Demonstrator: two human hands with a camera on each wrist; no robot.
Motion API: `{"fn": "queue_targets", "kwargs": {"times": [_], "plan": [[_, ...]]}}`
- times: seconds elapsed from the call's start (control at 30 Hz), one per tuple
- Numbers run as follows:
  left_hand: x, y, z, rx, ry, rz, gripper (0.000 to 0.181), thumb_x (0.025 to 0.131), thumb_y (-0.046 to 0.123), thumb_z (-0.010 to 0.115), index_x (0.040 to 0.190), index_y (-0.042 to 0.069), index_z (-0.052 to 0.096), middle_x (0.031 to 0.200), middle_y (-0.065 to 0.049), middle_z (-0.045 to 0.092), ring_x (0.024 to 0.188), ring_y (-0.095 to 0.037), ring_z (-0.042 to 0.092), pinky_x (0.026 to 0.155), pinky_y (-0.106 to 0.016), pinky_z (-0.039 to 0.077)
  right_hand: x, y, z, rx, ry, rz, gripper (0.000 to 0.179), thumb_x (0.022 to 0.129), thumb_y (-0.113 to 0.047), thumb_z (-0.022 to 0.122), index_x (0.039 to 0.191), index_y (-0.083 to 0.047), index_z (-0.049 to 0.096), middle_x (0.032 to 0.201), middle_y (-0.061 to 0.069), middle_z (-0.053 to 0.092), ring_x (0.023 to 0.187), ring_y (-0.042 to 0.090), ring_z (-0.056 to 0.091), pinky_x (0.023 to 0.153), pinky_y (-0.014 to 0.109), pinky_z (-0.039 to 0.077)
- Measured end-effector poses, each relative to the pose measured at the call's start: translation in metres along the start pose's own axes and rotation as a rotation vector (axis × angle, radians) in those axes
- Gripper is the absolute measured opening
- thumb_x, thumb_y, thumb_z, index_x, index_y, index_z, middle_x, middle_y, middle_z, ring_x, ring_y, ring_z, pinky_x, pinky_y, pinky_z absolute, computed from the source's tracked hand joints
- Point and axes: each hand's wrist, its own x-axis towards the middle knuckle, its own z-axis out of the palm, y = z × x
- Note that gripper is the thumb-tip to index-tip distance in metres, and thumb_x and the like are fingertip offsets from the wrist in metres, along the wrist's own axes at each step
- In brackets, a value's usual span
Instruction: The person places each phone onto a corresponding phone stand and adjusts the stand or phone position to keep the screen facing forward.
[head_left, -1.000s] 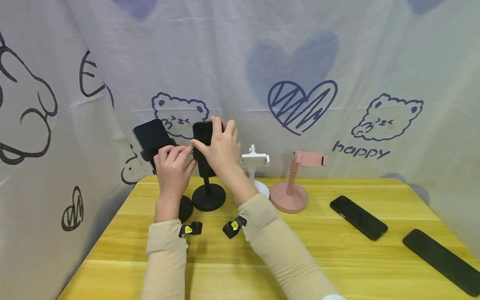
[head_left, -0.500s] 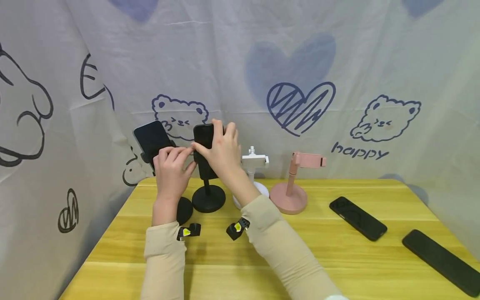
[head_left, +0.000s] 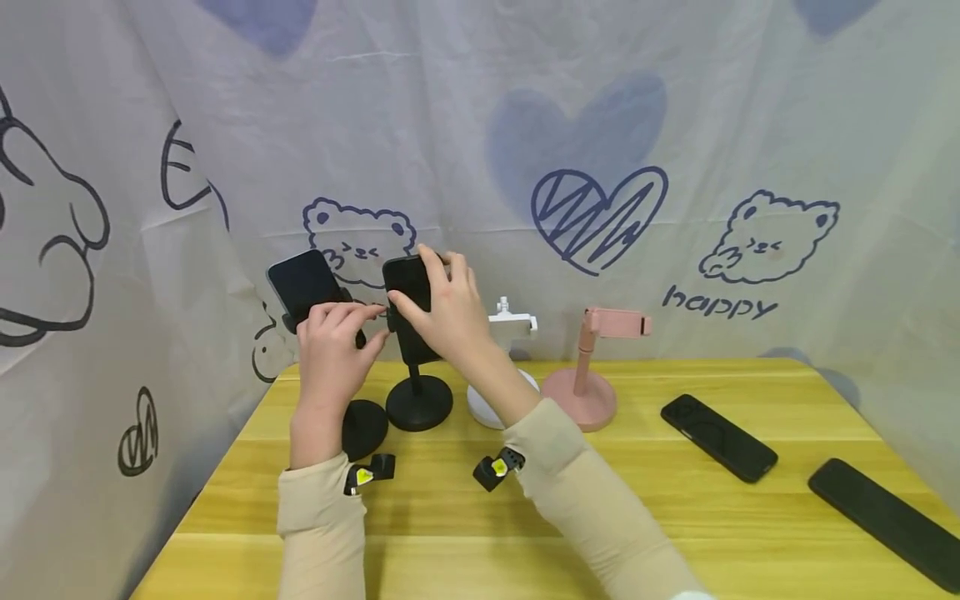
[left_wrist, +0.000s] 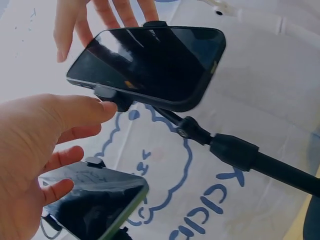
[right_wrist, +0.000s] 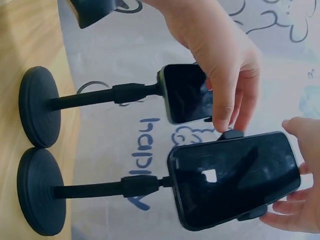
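Observation:
A black phone [head_left: 414, 350] stands upright in the clamp of a black phone stand [head_left: 419, 403]. My left hand [head_left: 330, 346] is at the clamp's left side, with thumb [left_wrist: 102, 109] and forefinger tips on the clamp tab [right_wrist: 231, 135]. My right hand [head_left: 452, 310] spans the phone's upper right. In the right wrist view its fingers [right_wrist: 287, 212] touch the clamp's opposite tab [right_wrist: 252, 214], while its thumb [right_wrist: 297, 127] stands off the phone's top corner. Left of it, a second phone [head_left: 302, 283] leans in another black stand [head_left: 366, 429], partly behind my left hand.
Right of my hands are a white phone stand [head_left: 514, 323] and a pink phone stand [head_left: 588, 392], both with bare clamps. A black phone [head_left: 718, 437] and a longer black phone [head_left: 885, 521] lie on the wooden table [head_left: 645, 550]. A printed curtain [head_left: 465, 125] hangs behind.
Both wrists have spread slightly apart, the left one leftward and the right one rightward. My left hand has slid a little left, its fingers staying by the clamp. The phones keep their places.

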Motion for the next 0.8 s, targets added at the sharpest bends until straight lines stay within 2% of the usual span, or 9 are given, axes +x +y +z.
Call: {"fn": "queue_targets", "kwargs": {"times": [0.13, 0.4, 0.8], "plan": [[0.000, 0.002, -0.004, -0.024, 0.026, 0.009, 0.029, 0.080, 0.016, 0.080, 0.108, 0.010, 0.074, 0.105, -0.014, 0.071, 0.106, -0.035, 0.052, 0.091, -0.056, 0.039, -0.007, -0.002, -0.010, 0.024, 0.024, -0.029, 0.071, 0.092, -0.047, 0.062, 0.150, -0.016, 0.036, 0.141, 0.016, 0.043, 0.120, 0.031, 0.050, 0.094, 0.046, 0.052], [0.003, 0.009, -0.013, -0.041, 0.085, 0.042, 0.028, 0.082, 0.018, 0.078, 0.109, 0.009, 0.073, 0.106, -0.014, 0.070, 0.103, -0.034, 0.052, 0.089, -0.055, 0.038, -0.025, 0.000, -0.029, 0.035, 0.079, -0.091, 0.065, 0.093, -0.043, 0.063, 0.146, -0.014, 0.040, 0.136, 0.016, 0.045, 0.118, 0.030, 0.049, 0.094, 0.046, 0.051], [0.008, 0.028, -0.027, -0.057, 0.140, 0.125, 0.028, 0.083, 0.020, 0.077, 0.109, 0.010, 0.074, 0.103, -0.012, 0.070, 0.100, -0.034, 0.052, 0.088, -0.052, 0.038, -0.053, 0.022, -0.051, 0.008, 0.154, -0.139, 0.061, 0.092, -0.035, 0.066, 0.144, -0.012, 0.044, 0.137, 0.018, 0.047, 0.125, 0.032, 0.047, 0.101, 0.047, 0.047]]}}
